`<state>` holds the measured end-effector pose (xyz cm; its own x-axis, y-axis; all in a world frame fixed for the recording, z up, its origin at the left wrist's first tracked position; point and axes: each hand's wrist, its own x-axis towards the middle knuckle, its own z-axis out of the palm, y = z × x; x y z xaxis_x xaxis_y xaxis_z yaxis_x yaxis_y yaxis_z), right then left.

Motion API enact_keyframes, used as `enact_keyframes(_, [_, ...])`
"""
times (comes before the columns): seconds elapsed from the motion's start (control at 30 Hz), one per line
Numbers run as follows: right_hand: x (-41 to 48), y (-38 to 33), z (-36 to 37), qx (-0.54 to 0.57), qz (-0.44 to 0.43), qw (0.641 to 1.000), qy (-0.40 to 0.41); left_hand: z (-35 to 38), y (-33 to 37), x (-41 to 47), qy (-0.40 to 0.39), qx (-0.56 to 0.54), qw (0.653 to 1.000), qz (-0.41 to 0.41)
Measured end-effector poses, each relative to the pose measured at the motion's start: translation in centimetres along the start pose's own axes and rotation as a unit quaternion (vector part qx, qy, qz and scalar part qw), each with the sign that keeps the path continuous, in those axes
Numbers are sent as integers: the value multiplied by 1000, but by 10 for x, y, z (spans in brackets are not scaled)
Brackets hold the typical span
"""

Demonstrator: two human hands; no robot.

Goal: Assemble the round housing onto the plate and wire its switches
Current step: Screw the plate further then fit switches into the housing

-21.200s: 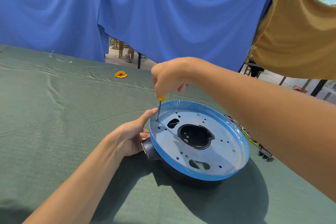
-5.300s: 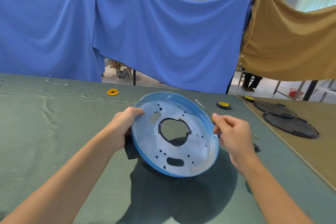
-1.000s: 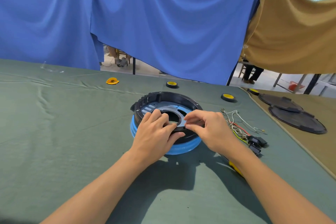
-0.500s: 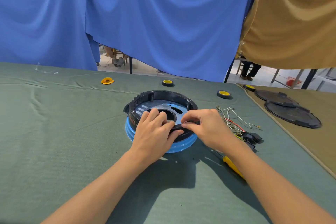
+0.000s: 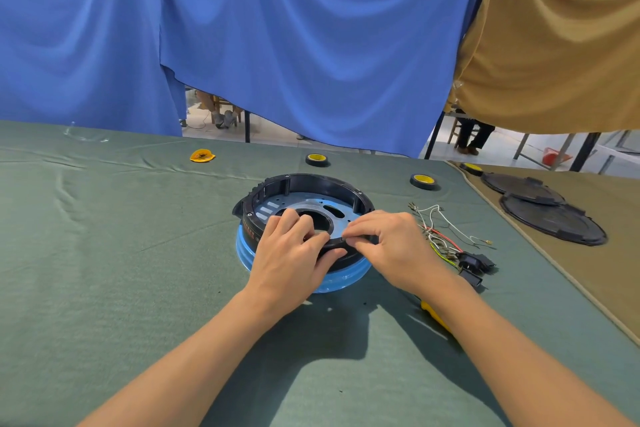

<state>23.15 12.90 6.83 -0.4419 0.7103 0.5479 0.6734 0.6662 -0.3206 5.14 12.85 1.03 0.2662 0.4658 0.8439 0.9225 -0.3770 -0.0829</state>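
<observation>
Left hand (image 5: pixel 291 255) grips round housing (image 5: pixel 311 181) at near rim, right hand (image 5: pixel 393 246) pinches same rim, screwdriver (image 5: pixel 433 316) half hidden lower right.

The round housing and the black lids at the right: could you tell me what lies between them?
The loose wires with their black switches lie there on the green cloth, in the head view.

Your green tabletop (image 5: pixel 104 253) is carrying the blue-rimmed plate (image 5: pixel 245 251). Wired switches (image 5: pixel 475 262) and a yellow screwdriver (image 5: pixel 435 317) are lying to its right.
</observation>
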Motion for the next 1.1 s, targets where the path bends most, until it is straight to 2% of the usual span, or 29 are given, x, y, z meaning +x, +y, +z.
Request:
enact_keyframes(0.2, [6, -1, 3, -7, 38, 999, -7, -2, 1, 0, 3, -10, 1000, -1])
enact_keyframes(0.5, [22, 1, -10, -32, -10, 993, -112, -3, 0, -1, -5, -18, 1000, 1])
enact_keyframes(0.63, [19, 5, -9, 10, 18, 994, -110, -2, -2, -1, 6, -20, 1000, 8])
enact_keyframes(0.77, [19, 8, -7, 40, 42, 997, -52, 0, -4, -2, 13, -25, 1000, 12])
enact_keyframes(0.9, [20, 7, -7, 3, 15, 994, -104, 2, -5, -3, 12, -30, 999, 9])
enact_keyframes(1.1, [23, 6, -9, -16, -7, 993, -118, 4, -5, -4, 18, -34, 999, 7])
